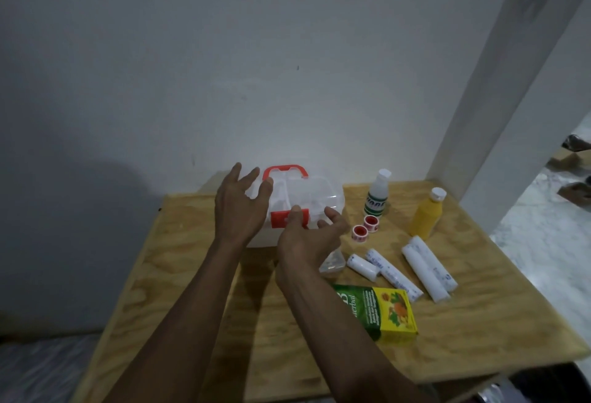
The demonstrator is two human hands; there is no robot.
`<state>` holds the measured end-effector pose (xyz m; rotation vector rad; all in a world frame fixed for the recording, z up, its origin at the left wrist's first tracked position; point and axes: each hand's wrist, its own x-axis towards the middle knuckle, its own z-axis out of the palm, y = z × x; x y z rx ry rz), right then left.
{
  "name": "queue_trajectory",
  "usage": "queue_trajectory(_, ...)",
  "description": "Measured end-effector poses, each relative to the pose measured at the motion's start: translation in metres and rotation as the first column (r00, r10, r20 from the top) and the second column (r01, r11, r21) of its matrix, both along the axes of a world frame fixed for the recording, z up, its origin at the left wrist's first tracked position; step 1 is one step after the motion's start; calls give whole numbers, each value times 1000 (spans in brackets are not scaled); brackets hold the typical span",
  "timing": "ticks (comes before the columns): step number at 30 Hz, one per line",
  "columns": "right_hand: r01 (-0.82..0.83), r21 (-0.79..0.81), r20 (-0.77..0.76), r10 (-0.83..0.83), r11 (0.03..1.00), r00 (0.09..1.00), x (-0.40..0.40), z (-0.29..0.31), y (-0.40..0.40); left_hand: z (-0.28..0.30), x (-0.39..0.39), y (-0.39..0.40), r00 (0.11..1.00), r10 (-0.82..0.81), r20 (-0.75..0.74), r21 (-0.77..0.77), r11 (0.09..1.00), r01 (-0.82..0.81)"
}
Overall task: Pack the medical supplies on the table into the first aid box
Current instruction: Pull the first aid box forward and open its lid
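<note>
The first aid box (315, 193), clear plastic with a red handle and red front latch, stands shut at the back of the wooden table (192, 274). My left hand (241, 207) hovers at its left side with fingers spread, holding nothing. My right hand (308, 236) is in front of the latch, fingers relaxed, its thumb near the red clasp. To the right lie two red tape rolls (365, 226), several white bandage rolls (425, 271), a white spray bottle (378, 193), a yellow bottle (427, 215), a clear packet (333, 264) and a green-yellow carton (382, 311).
A white wall rises right behind the table, and a white pillar (499, 115) stands at the right rear corner. The table's right and front edges drop to a pale floor. Cardboard boxes (572, 159) sit on the floor far right.
</note>
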<state>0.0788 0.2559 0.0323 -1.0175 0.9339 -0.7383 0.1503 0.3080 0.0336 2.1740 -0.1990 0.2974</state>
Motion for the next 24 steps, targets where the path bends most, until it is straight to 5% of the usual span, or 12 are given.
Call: queue_trajectory(24,-35,-284,118,71,958,991,-5,-30,-16,2,0,0,1000,6,0,-53,999,-6)
